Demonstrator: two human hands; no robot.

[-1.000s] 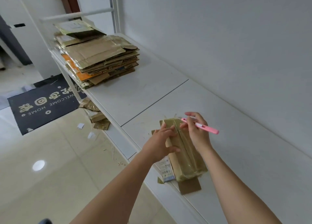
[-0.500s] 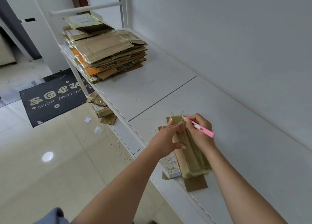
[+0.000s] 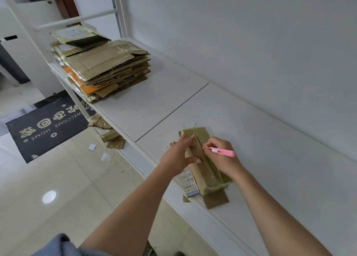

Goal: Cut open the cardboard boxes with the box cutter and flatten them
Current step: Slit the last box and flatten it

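Keep the left hand (image 3: 178, 154) flat on the box (image 3: 202, 159) near the bench (image 3: 270, 159) front edge, straight fingers clear of the seam. With right hand (image 3: 222, 157) fingers grasping the pink cutter (image 3: 224, 152), draw steadily along the taped seam, shallow.

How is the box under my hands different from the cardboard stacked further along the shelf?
The box is one taped piece that still has some height; the stack is many flattened sheets. The box lies near, under both hands; the stack sits far, untouched. Both are brown cardboard with shiny tape.
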